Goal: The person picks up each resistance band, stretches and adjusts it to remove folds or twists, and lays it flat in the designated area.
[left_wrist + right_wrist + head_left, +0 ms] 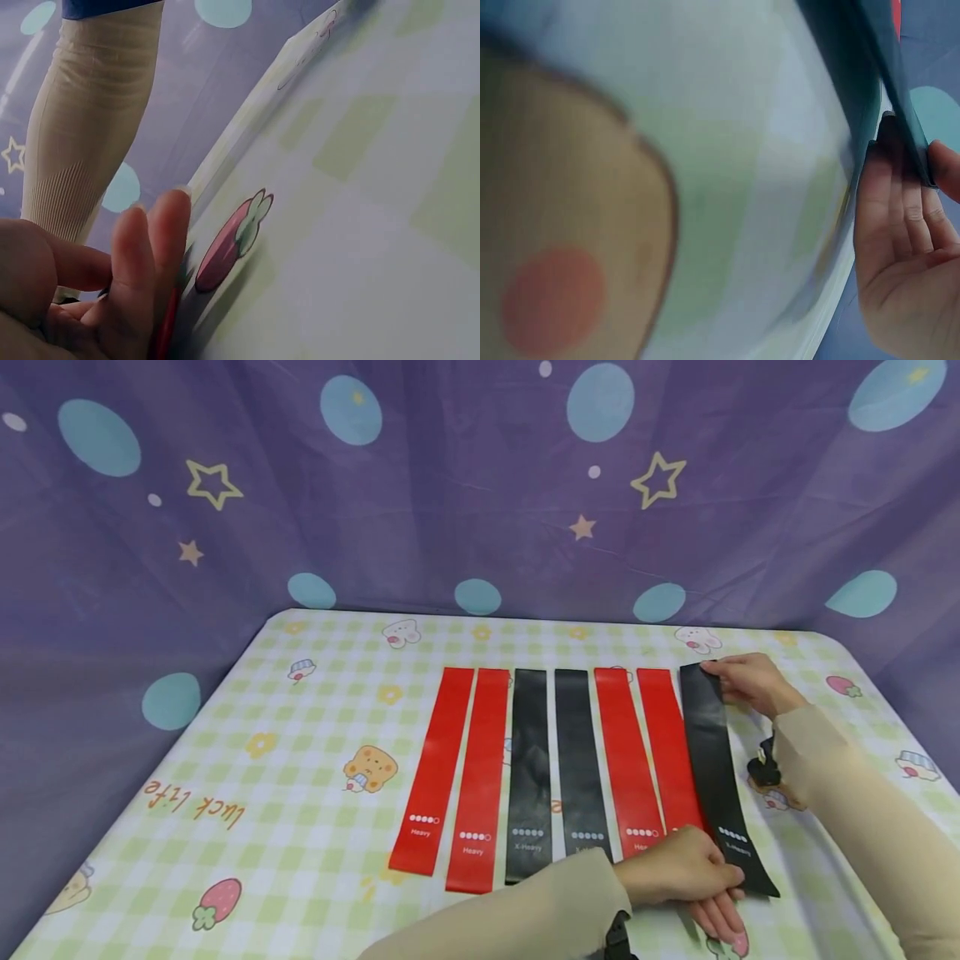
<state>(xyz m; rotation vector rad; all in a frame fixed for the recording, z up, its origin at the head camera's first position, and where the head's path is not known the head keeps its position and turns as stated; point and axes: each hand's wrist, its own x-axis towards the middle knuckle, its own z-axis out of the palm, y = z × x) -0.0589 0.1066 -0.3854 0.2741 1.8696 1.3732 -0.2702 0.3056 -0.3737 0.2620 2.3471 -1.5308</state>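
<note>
A black resistance band [708,743] marked X-Heavy lies lengthwise at the right end of a row of flat bands. My right hand [753,683] pinches its far end between thumb and fingers; the right wrist view shows that end of the black band [900,112] lifted off the cloth. At the near end, my left hand [682,868] pinches the left corner between thumb and forefinger, its other fingers extended below. Beside it on the left, a red band [667,735] is partly covered by the left hand. In the left wrist view, the pinched corner is mostly hidden behind the fingers [133,255].
Further left lie more red bands [435,760] marked Heavy and black bands [531,752] marked X-Heavy, side by side with narrow gaps. A green-checked cloth [300,860] with cartoon prints covers the table. Behind hangs a purple curtain [465,510] with stars and dots.
</note>
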